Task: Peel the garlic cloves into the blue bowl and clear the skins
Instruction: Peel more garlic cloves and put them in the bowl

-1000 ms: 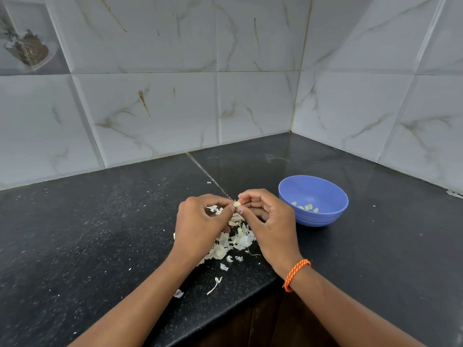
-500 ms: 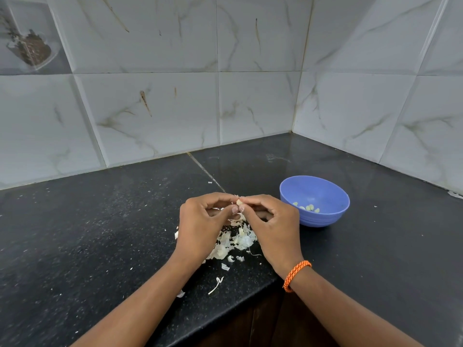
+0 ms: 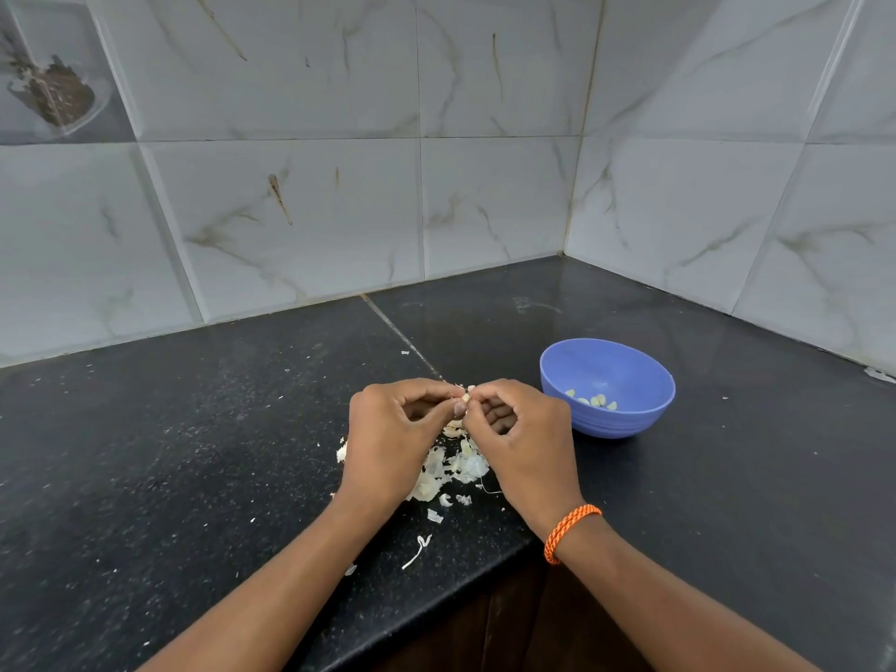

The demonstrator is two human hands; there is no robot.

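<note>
A small pale garlic clove (image 3: 466, 398) is pinched between the fingertips of my left hand (image 3: 395, 441) and my right hand (image 3: 523, 436), just above the black counter. Both hands have their fingers curled, and most of the clove is hidden by them. Beneath and between the hands lies a heap of white garlic skins (image 3: 458, 465). The blue bowl (image 3: 625, 419) stands just right of my right hand, with several peeled cloves (image 3: 594, 401) at its bottom.
Loose skin scraps (image 3: 418, 550) lie toward the counter's front edge (image 3: 436, 603), which cuts inward below my wrists. Tiled walls meet in a corner behind the bowl. An orange band (image 3: 569, 531) circles my right wrist.
Both hands stay together on the clove above the skin heap; the fingertips have shifted slightly round it. The bowl has not moved.
</note>
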